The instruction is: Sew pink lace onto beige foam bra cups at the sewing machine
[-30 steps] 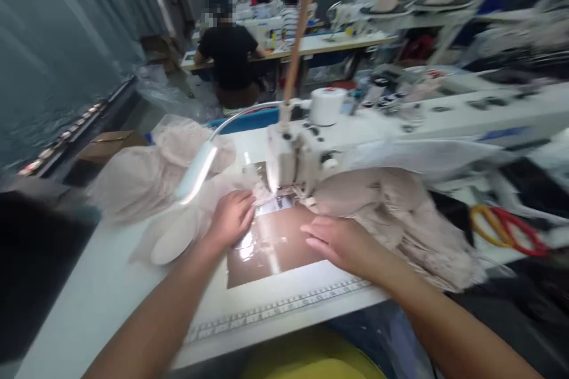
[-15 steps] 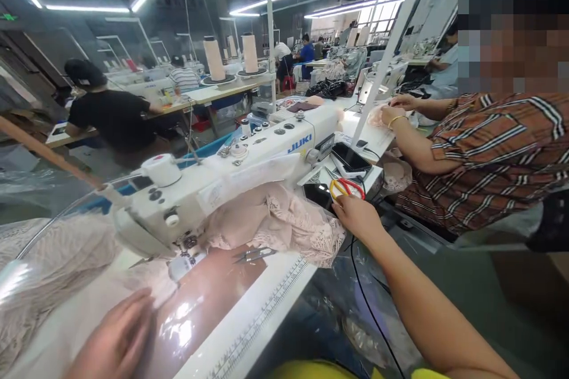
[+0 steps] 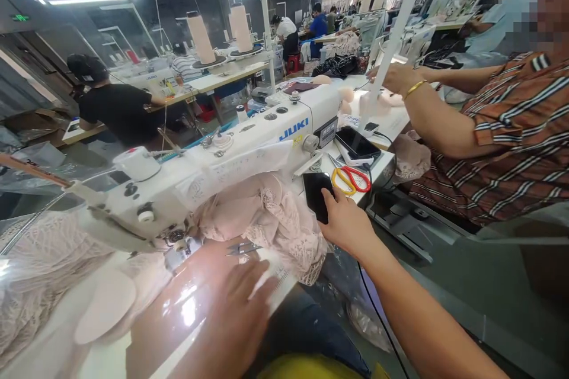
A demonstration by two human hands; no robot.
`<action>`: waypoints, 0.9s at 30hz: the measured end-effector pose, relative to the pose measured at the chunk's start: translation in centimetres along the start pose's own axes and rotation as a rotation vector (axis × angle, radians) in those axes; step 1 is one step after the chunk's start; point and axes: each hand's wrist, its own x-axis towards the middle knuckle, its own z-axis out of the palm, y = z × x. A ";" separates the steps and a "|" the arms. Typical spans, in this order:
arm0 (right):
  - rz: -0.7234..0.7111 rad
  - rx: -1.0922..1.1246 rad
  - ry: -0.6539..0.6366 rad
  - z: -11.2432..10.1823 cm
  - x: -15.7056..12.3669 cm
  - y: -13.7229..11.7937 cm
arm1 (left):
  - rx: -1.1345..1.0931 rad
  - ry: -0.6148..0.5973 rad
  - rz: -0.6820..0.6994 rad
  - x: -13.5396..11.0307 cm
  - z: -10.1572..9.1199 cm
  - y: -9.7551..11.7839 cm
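My right hand [image 3: 349, 222] reaches over the right end of the sewing table. Its fingers are closed on the right edge of a black smartphone [image 3: 313, 192]. Scissors [image 3: 353, 179] with one yellow and one red handle lie just beyond that hand. Blurred by motion, my left hand [image 3: 242, 302] is over the table's front, fingers stretched and apart, nothing visible in them. Close to its fingertips lie small metal thread snips [image 3: 243, 247]. Beige lace fabric [image 3: 284, 219] is bunched under the arm of the white sewing machine [image 3: 249, 142]. A smooth beige cup pad [image 3: 106, 305] lies at the left.
Another dark phone [image 3: 358, 141] rests beyond the scissors. At the right a co-worker in a striped shirt [image 3: 520, 124] handles beige pieces. A white pole [image 3: 393, 41] rises beside the machine. More lace fabric [image 3: 44, 272] is heaped at the left. Thread cones [image 3: 200, 38] stand behind.
My left hand has left the fabric near the needle and moved right, toward the snips. My right hand has shifted from beside the scissors onto the smartphone. The view has turned slightly.
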 end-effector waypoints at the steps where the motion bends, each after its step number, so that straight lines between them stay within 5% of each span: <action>1: 0.012 0.012 -0.007 -0.1 -0.2 0.3 | -0.017 -0.072 0.047 1.6 0.3 0.8; 4: 0.052 0.016 0.000 -0.3 -0.5 1.1 | -0.060 -0.224 0.089 5.3 1.5 2.1; 8: -0.005 -0.054 0.093 0.4 -0.1 0.5 | -0.083 -0.289 -0.005 7.3 3.8 2.0; 14: -0.065 -0.040 0.060 1.0 0.3 -0.9 | -0.098 -0.253 -0.127 6.7 5.0 1.6; 27: 0.078 0.186 0.093 1.1 -1.4 2.8 | -0.121 -0.058 -0.144 5.8 5.1 0.4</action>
